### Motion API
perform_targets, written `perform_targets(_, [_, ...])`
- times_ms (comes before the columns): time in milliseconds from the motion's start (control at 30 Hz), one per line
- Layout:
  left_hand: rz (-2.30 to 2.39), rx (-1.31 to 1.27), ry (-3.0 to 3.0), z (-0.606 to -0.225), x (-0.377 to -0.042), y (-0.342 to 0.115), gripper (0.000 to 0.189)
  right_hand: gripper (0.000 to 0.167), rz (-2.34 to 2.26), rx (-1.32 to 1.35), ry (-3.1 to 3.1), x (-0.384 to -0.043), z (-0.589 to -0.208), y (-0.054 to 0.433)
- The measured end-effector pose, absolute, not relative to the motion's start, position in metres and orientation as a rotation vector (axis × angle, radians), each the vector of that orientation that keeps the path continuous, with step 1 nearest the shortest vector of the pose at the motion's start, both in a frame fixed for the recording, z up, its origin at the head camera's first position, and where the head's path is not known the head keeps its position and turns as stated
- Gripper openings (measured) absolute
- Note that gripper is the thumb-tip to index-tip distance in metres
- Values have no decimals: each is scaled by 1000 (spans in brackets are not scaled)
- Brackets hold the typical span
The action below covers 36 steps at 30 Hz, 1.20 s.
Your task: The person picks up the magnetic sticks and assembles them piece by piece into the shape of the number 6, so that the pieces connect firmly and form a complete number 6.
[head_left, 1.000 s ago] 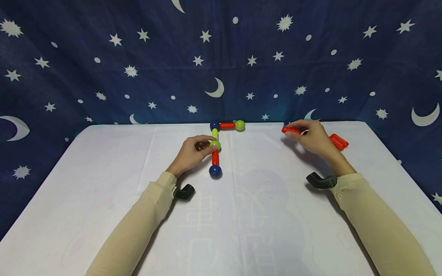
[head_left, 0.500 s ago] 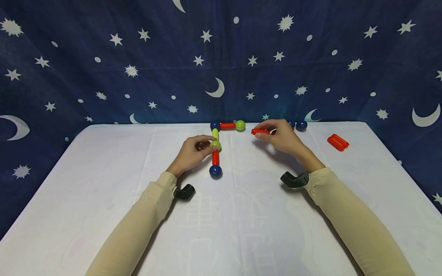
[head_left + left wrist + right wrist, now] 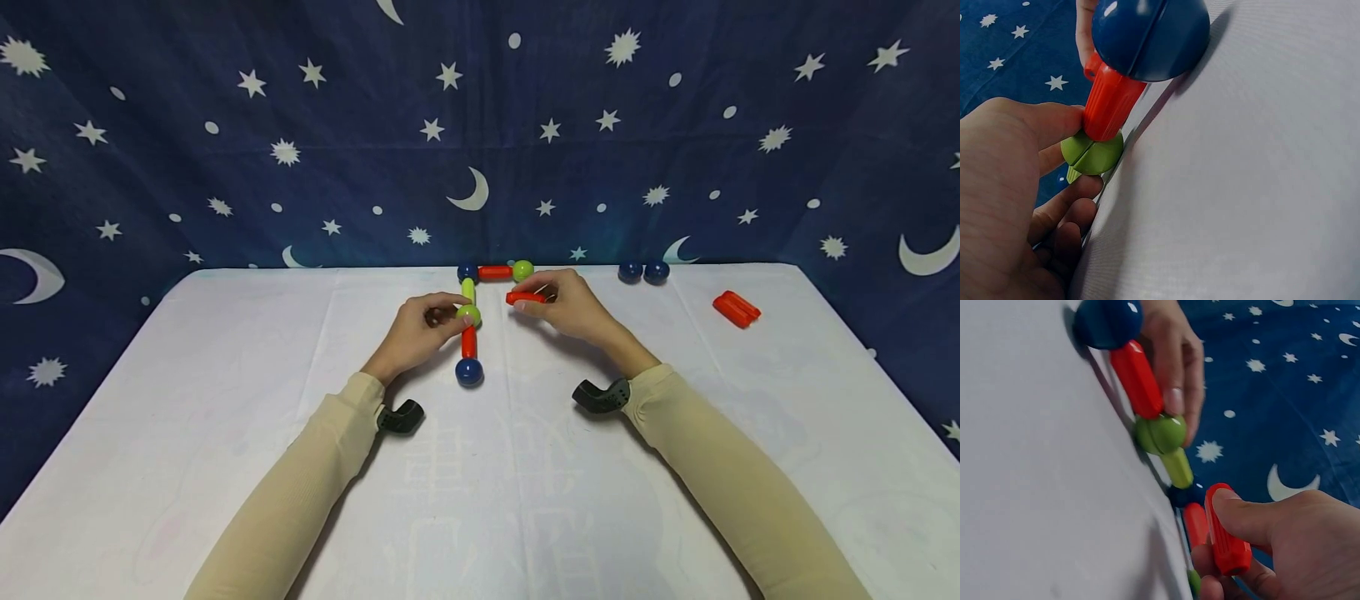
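My left hand (image 3: 418, 333) pinches a green ball (image 3: 469, 315) in the middle of a chain of rods and balls lying on the table. Toward me from that ball run a red rod (image 3: 468, 342) and a blue ball (image 3: 469, 372). On its far side a yellow-green rod (image 3: 468, 290) leads to another blue ball (image 3: 467, 273), where a second red rod (image 3: 495, 272) turns right to a green ball (image 3: 522, 270). In the right wrist view my right hand (image 3: 1297, 540) pinches a loose red rod (image 3: 1229, 531) between thumb and fingers, apart from the chain.
Two blue balls (image 3: 643, 272) sit side by side at the table's back edge, right of centre. Farther right lies a group of red rods (image 3: 737, 308). A white cloth covers the table (image 3: 300, 467); a dark blue starry curtain (image 3: 337, 108) hangs behind it.
My right hand has carried the red rod leftward from the right side, close to the chain, uncovering the two blue balls. The left hand stays on its green ball.
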<state>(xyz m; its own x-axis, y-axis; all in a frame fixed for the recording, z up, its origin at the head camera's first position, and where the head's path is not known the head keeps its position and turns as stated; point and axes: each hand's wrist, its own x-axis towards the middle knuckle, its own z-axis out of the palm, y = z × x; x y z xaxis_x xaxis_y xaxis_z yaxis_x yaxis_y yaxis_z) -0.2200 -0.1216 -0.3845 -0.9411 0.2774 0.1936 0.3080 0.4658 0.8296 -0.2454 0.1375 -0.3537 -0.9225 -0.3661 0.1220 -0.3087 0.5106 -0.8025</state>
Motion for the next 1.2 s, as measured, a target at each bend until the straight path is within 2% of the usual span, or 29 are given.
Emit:
perform_targets(500, [-1528, -544, -2648, -384, -221, -122, 28, 24, -1434, -727, 2690, -243, -379, 119])
perform_targets(933, [-1531, -539, -2650, -386, -221, -121, 27, 23, -1423, -812, 2701, -238, -384, 115])
perform_targets(1200, [-1523, -552, -2647, -384, -220, -121, 28, 24, -1419, -771, 2706, -237, -383, 112])
